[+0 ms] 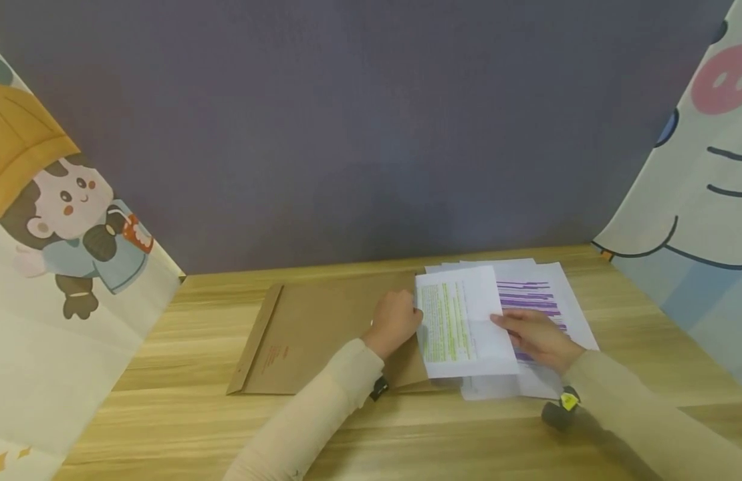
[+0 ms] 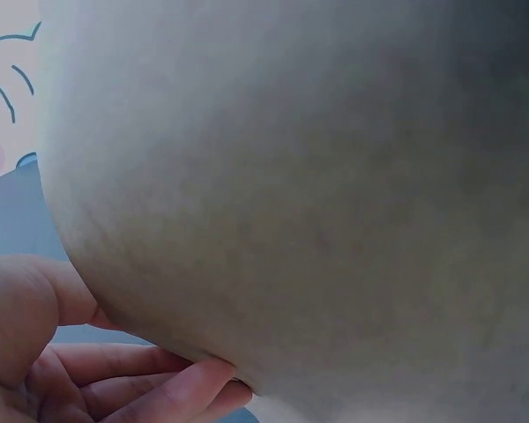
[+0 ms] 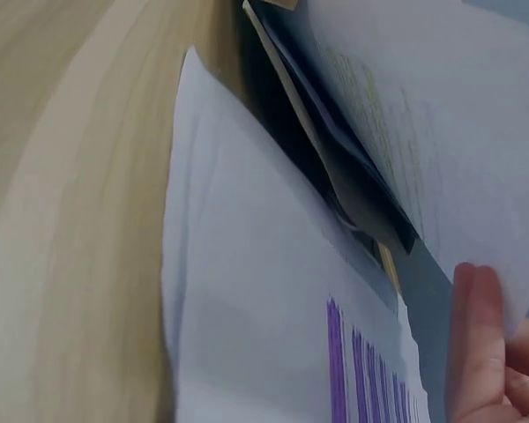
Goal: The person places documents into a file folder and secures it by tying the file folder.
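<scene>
A brown paper envelope point(image 1: 329, 334) lies on the table, its mouth toward the right. My left hand point(image 1: 396, 319) grips the upper layer of that mouth; in the left wrist view its fingertips point(image 2: 203, 383) pinch the edge, and the envelope's brown face fills most of the picture. My right hand point(image 1: 539, 337) pinches the right edge of a white sheet of paper point(image 1: 497, 354) with lines highlighted in yellow-green. The sheet's left edge meets the envelope's mouth. In the right wrist view the mouth gapes beside the sheet, and the right hand's fingers point(image 3: 480, 344) press on the paper.
Under the held sheet lies a stack of white papers point(image 1: 566, 294) with purple-marked lines, right of the envelope on the wooden table point(image 1: 184, 427). A dark grey panel point(image 1: 371, 133) rises along the table's back. Cartoon-printed curtains point(image 1: 22, 334) hang at both sides.
</scene>
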